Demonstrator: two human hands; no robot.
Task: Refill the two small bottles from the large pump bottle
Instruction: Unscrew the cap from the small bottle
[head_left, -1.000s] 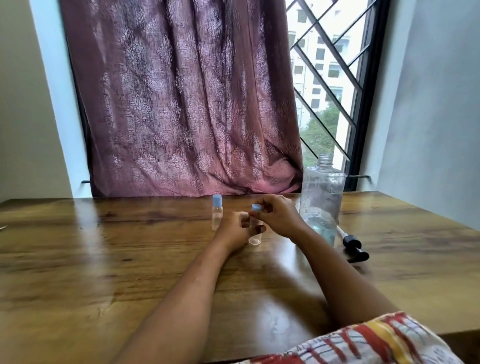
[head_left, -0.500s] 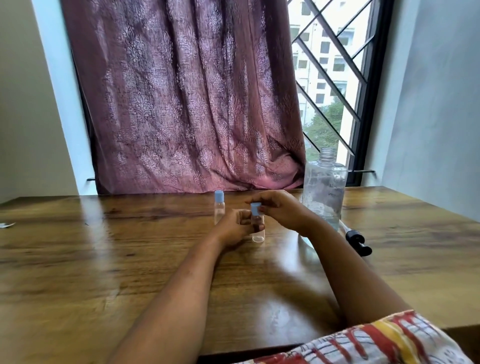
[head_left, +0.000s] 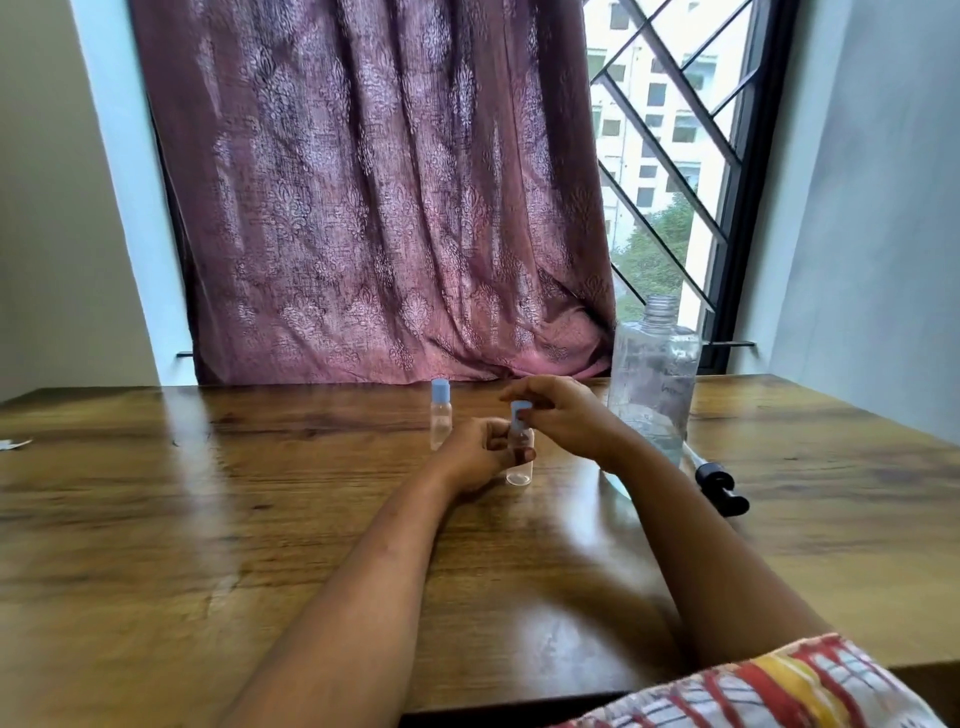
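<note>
A small clear bottle (head_left: 519, 470) with a blue cap (head_left: 518, 410) stands on the wooden table (head_left: 208, 519) in the middle. My left hand (head_left: 475, 454) grips its body from the left. My right hand (head_left: 563, 415) pinches the blue cap from above. A second small clear bottle (head_left: 440, 421) with a blue cap stands free just behind and to the left. The large clear bottle (head_left: 652, 384) stands to the right with its neck uncovered and some liquid at the bottom. Its black pump head (head_left: 719, 486) lies on the table beside it.
A maroon curtain (head_left: 389, 208) hangs behind the table, next to a barred window (head_left: 670, 156). A small white scrap (head_left: 13, 445) lies at the table's far left edge. A wall stands close on the right.
The view has tilted slightly, so everything sits a little higher in the frame. Both hands have stayed on the small bottle and its cap.
</note>
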